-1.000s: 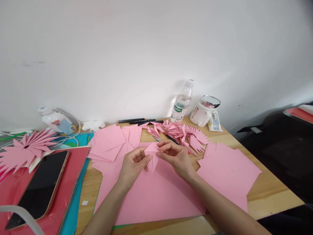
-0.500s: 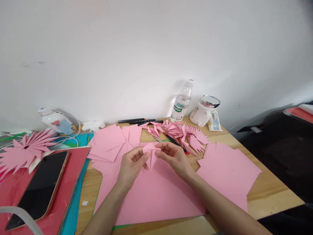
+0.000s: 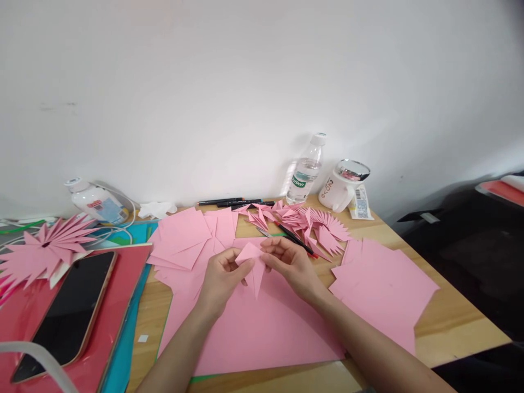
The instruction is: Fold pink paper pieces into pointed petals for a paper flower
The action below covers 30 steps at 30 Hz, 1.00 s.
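Between my hands is a small folded piece of pink paper [image 3: 254, 273], kite-shaped with its long point downward and a crease along its middle. My left hand [image 3: 223, 274] pinches its left side between thumb and fingers. On its right edge, my right hand [image 3: 289, 262] grips it the same way, thumb in front. Both hands are above a large pink sheet [image 3: 270, 327], which has green showing at its edges. Beyond them, several folded pink paper pieces [image 3: 303, 221] lie in a heap beside a black pen [image 3: 295, 240].
Pink paper squares lie in a left stack [image 3: 184, 234] and a right stack [image 3: 385, 284]. A water bottle [image 3: 305, 174] and white mug [image 3: 339, 188] stand by the wall. Leftward are a phone [image 3: 67, 316], a pink pinwheel-like paper form [image 3: 45, 245] and a white bottle [image 3: 96, 202].
The folded paper has turned slightly in my fingers; its top now shows a pointed flap and its lower tip hangs lower. Both hands keep their pinch.
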Tool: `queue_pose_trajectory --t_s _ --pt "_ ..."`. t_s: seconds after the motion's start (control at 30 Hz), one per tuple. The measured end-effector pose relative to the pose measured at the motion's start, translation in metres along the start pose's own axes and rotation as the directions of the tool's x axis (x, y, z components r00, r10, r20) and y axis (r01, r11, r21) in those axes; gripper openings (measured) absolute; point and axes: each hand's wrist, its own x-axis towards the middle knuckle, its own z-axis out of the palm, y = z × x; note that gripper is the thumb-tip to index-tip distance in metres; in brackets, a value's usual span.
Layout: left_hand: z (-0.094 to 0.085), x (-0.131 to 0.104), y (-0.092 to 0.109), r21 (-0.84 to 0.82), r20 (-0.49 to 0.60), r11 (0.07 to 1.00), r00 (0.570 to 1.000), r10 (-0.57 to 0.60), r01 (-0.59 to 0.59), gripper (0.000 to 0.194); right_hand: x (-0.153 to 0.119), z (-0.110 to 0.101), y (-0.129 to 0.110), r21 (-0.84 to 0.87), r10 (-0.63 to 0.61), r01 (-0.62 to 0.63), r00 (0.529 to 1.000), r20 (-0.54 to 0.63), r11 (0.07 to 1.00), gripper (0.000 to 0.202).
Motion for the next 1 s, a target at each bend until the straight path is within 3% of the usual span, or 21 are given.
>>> queue_pose_trajectory --t_s 0.27,0.6,0.67,0.77,0.9,1.0 --pt "-0.0003 -0.0009 0.0003 -0.128 0.142 0.991 0.990 -0.006 0.024 0.017 0.0026 -0.0032 0.0017 0.038 0.039 -0.038 0.999 -0.023 0.999 0.021" --pt "0.0007 -0.0021 0.0025 -0.138 0.162 0.990 0.987 -0.013 0.036 0.018 0.0033 -0.0065 0.0028 0.134 0.119 -0.125 0.992 0.048 0.983 0.020" --pt "0.0008 -0.0016 0.0020 -0.122 0.127 0.992 0.992 -0.016 0.032 0.019 0.0037 -0.0067 0.0032 0.142 0.125 -0.130 0.991 0.045 0.981 0.021" --pt "0.0001 0.0002 -0.0009 -0.043 -0.015 0.999 1.000 0.022 -0.022 0.021 0.0037 -0.0061 0.0031 0.130 0.120 -0.123 0.992 0.034 0.984 0.024" --pt "-0.0006 0.0015 -0.0036 0.100 -0.206 0.992 0.974 0.093 -0.074 0.028 0.0020 -0.0045 0.0017 0.066 0.060 -0.061 0.998 0.014 0.996 0.022" --pt "0.0002 0.0007 -0.0022 0.145 -0.240 0.987 0.965 0.107 -0.073 0.035 0.0003 -0.0034 0.0002 -0.002 0.017 -0.017 1.000 -0.006 1.000 0.020"
